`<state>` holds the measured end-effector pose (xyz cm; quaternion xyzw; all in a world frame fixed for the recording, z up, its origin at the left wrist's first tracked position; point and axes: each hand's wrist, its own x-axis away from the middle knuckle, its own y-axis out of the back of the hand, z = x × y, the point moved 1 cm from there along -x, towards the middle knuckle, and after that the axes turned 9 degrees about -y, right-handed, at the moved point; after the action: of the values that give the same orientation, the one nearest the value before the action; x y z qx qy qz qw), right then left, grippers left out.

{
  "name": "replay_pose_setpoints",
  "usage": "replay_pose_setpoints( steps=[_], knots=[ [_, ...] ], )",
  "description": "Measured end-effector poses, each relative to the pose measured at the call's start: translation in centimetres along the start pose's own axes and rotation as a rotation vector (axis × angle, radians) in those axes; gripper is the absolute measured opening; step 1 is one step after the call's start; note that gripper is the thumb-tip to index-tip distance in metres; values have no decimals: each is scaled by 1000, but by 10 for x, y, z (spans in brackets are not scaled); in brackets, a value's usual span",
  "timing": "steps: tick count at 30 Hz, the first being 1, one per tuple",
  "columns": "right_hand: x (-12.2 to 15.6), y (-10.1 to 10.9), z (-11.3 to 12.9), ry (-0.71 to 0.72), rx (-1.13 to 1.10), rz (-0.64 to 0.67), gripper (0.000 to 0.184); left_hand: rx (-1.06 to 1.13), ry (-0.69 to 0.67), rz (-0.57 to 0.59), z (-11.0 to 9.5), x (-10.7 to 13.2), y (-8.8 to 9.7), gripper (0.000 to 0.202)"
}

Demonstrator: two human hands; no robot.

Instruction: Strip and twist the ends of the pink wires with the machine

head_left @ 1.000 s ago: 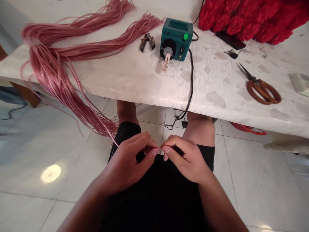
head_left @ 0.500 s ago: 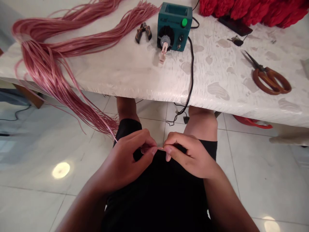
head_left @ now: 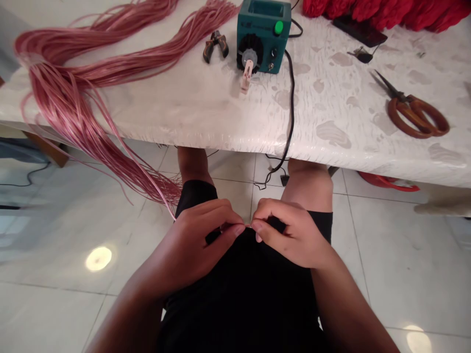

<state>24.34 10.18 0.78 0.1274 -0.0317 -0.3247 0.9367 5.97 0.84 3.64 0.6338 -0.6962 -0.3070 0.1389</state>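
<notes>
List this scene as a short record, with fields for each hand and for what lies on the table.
Left hand: thumb and forefinger shut on a pink strand, above the lap
Right hand: pinches the same strand, fingertips almost meeting the left's
Strand bundle: draped over the table edge at left, ends hanging toward the floor
On table: teal box with black cable, pliers, scissors
</notes>
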Motion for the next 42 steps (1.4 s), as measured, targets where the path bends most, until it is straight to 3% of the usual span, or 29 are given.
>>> replay_pose_setpoints(
  steps=[15, 20, 23, 31, 35, 42],
  knots=[
    [-4, -1, -1, 3, -33, 41, 16, -31, -43, 50, 0, 4, 8, 13],
    [-2, -3, -10, 12, -219, -140, 19, -53, -4, -57, -2, 3, 6, 12],
    [0, -14, -13, -23, -285, -216, 10, -70, 8, -137, -4, 3, 5, 11],
    [-1, -47, -4, -20, -194, -350, 9, -87, -47, -246, -5, 2, -1, 14],
    [-2, -50, -2, -4, -193, -425, 5, -103, -18, -285, -5, 1, -4, 15],
    [-2, -46, -2, -20, -122, -427, 6, -81, 9, -294, -2, 2, -8, 13]
  ],
)
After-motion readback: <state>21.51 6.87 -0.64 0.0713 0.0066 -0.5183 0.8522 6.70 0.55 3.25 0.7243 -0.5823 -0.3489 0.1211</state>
